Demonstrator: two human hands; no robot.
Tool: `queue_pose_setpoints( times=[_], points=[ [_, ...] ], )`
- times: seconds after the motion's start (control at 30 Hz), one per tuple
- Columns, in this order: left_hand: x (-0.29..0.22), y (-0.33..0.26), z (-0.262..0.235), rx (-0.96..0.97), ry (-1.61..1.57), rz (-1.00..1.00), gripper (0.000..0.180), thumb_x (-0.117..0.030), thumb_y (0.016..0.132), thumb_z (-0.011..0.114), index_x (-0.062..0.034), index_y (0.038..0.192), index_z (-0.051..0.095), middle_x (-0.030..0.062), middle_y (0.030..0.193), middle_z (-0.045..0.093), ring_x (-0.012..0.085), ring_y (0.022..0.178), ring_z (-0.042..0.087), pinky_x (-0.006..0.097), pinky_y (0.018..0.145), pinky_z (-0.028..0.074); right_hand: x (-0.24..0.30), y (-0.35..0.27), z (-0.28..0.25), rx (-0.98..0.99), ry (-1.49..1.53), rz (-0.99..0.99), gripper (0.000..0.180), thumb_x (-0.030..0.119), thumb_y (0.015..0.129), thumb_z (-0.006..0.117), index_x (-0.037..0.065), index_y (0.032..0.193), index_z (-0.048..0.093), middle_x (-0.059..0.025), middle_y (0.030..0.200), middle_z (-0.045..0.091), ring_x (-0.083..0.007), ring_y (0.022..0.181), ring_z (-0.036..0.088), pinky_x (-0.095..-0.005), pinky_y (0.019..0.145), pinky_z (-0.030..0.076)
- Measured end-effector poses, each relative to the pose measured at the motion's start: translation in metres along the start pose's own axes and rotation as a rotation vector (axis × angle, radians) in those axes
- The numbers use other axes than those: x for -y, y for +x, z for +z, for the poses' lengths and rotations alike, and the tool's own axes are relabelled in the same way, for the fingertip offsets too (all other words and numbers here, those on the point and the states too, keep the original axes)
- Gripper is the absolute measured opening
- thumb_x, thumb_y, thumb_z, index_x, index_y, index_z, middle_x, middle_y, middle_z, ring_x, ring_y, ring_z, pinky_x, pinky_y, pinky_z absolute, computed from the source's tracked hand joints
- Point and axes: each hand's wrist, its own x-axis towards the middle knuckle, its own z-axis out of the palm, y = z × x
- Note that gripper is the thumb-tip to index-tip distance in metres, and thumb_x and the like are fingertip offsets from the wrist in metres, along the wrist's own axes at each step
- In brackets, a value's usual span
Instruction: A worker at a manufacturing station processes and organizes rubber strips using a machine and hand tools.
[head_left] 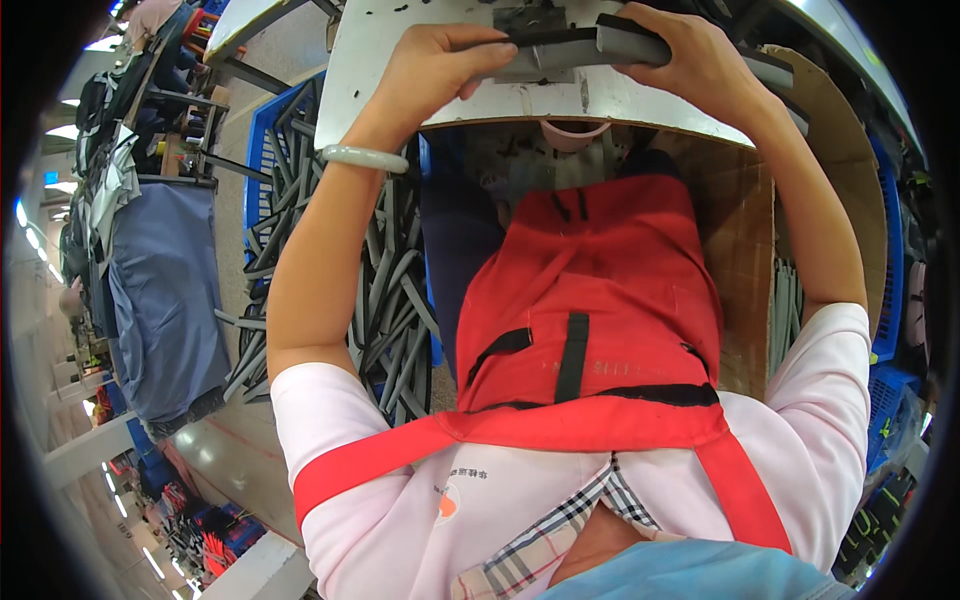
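Over the white worktable (400,70), both my hands hold one grey and black curved strip (562,52), which looks like padded tubing. My left hand (432,72) pinches its left end between thumb and fingers. Toward the right, my right hand (692,62) has its thumb below and fingers above a wider grey piece at the strip's end. I cannot tell whether that piece is folded over the strip or is a separate part. A dark square plate lies on the tabletop behind the strip.
Left of my legs, a blue crate (262,140) overflows with similar grey and black strips (385,300). A cardboard box (735,260) stands on the right, with more grey strips (786,310) beside it. Under the table edge is a pink container (575,135). A red apron (600,290) covers my lap.
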Motion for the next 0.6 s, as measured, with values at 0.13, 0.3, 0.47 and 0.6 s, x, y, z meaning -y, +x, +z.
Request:
queue_pose_setpoints(
  times=[0.13,0.3,0.47,0.6],
  points=[
    [-0.009,0.015,0.001,-0.019,-0.039,-0.061,0.036,-0.022,0.086,0.074,0.0019,0.112,0.069,-0.0025,0.072,0.061,0.0030,0.055,0.046,0.017,0.051,0.034,-0.015,0.009,0.002,-0.036,0.084,0.009,0.044,0.031,0.080,0.073,0.000,0.108,0.061,-0.0222,0.089,0.066,-0.0386,0.085,0.065,-0.0439,0.073,0.050],
    [-0.005,0.026,0.000,-0.053,-0.059,-0.119,0.036,-0.021,0.085,0.074,0.0008,0.113,0.069,-0.0043,0.072,0.058,0.0021,0.055,0.045,0.015,0.051,0.035,-0.027,0.021,0.009,-0.079,0.092,-0.019,0.049,0.033,0.078,0.075,-0.002,0.109,0.062,-0.0238,0.091,0.067,-0.0390,0.087,0.065,-0.0436,0.073,0.051],
    [-0.001,0.031,0.000,-0.062,-0.099,-0.118,0.035,-0.022,0.086,0.073,-0.0004,0.113,0.070,-0.0051,0.069,0.056,0.0015,0.055,0.045,0.015,0.051,0.034,-0.034,0.028,0.016,-0.110,0.078,-0.024,0.052,0.036,0.078,0.075,-0.003,0.109,0.062,-0.0247,0.093,0.067,-0.0389,0.088,0.066,-0.0433,0.075,0.051],
    [-0.003,0.034,-0.002,-0.057,-0.072,-0.104,0.034,-0.023,0.087,0.071,-0.0008,0.113,0.070,-0.0044,0.067,0.055,0.0019,0.054,0.045,0.016,0.050,0.034,-0.032,0.032,0.009,-0.109,0.079,-0.020,0.057,0.038,0.078,0.075,-0.004,0.114,0.061,-0.0253,0.096,0.067,-0.0386,0.090,0.066,-0.0427,0.077,0.051]
  ],
)
